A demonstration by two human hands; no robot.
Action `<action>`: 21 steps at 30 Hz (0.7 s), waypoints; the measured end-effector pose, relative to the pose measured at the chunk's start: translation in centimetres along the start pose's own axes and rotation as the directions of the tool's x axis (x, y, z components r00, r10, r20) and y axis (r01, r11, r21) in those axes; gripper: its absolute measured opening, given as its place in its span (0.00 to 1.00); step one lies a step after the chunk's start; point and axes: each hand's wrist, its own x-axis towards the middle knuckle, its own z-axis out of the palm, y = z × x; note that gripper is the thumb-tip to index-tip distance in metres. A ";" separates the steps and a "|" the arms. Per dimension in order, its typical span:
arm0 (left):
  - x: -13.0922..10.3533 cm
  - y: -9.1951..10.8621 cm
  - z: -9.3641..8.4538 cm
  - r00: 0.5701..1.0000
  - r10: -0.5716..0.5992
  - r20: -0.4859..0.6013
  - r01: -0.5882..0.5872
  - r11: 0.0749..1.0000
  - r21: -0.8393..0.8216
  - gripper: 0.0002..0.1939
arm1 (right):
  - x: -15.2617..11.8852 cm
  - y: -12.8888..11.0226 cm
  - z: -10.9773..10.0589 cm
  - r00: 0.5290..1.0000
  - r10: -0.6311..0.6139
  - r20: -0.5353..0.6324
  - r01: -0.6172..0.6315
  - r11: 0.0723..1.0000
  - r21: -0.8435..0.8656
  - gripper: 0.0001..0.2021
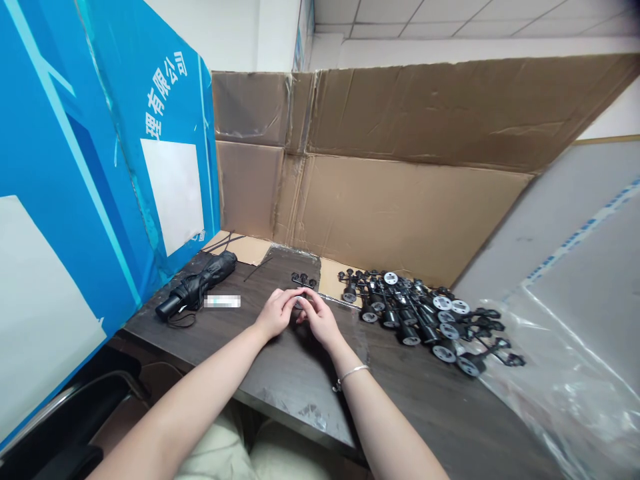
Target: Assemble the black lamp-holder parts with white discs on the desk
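Observation:
My left hand (275,313) and my right hand (321,319) meet over the middle of the dark table, fingertips bent together around a small part with a pale round end (299,302). Most of that part is hidden by my fingers. Just beyond the fingertips show black knobs on thin arms (303,279); they look joined to the held part, though the join is covered. To the right lies a heap of similar black cylindrical parts (407,313) with pale round ends and thin knobbed arms.
A folded black umbrella (200,283) lies at the table's left, beside a blurred white strip (223,301). Brown cardboard (400,213) walls the back, and a blue printed panel (115,133) stands at the left. Clear plastic sheeting (565,373) hangs at the right edge.

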 end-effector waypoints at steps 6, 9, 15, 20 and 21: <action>0.0 0.2 0.1 1.000 -0.010 -0.012 0.010 1.000 -0.012 0.14 | -0.1 0.1 0.1 0.998 -0.048 -0.036 0.047 0.998 -0.040 0.19; 0.0 0.3 0.1 1.000 -0.021 -0.021 0.021 1.000 -0.017 0.14 | -0.1 0.1 0.3 0.997 -0.045 -0.063 0.044 0.999 -0.016 0.20; 0.0 0.4 0.2 0.997 -0.072 -0.039 0.069 0.996 -0.053 0.13 | -0.2 -0.2 0.5 0.992 -0.061 -0.111 0.066 0.997 0.046 0.20; 0.0 0.7 0.2 0.993 -0.110 -0.041 0.106 0.990 -0.088 0.13 | -0.2 -0.7 0.6 0.992 -0.044 -0.122 0.053 0.996 0.069 0.19; 0.0 0.7 0.2 0.992 -0.118 -0.044 0.113 0.989 -0.096 0.13 | -0.2 -0.8 0.6 0.992 -0.038 -0.119 0.047 0.996 0.076 0.20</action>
